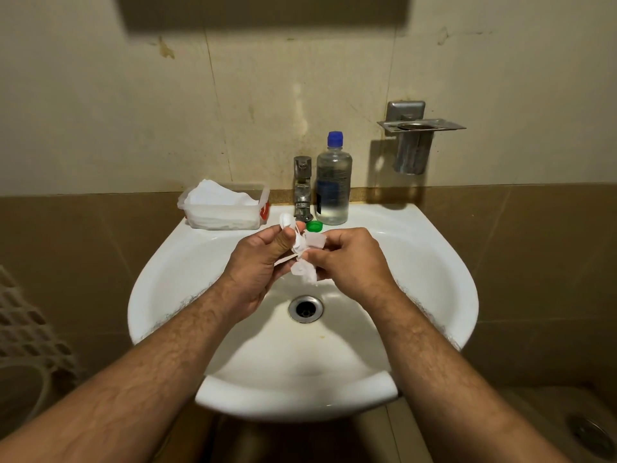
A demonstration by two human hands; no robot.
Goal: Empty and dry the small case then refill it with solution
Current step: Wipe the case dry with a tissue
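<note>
While the left hand (263, 259) pinches the small case (293, 233) above the middle of the sink (434, 262), the right hand (347, 259) grips a crumpled tissue (305, 270) pressed against it, so the drying step looks to be under way. Both hands are closed around what they hold, fingers curled.

The case is white, glossy plastic, with a round cap showing at its far end; how its wells face I cannot tell. Being smooth and probably still wet, it could slip from the pinch and fall into the basin toward the open drain (305, 308) directly beneath. The tissue is thin and soft; damp, it may tear and leave lint in a well, which would spoil the refill.

A loose green cap (314, 226) lies on the sink's back rim, just beside the clear solution bottle (334, 185) with its blue lid, near the metal tap (302, 188). A careless reach could knock that cap into the bowl. A translucent tub of tissues (223, 205) sits at the back left corner.
</note>
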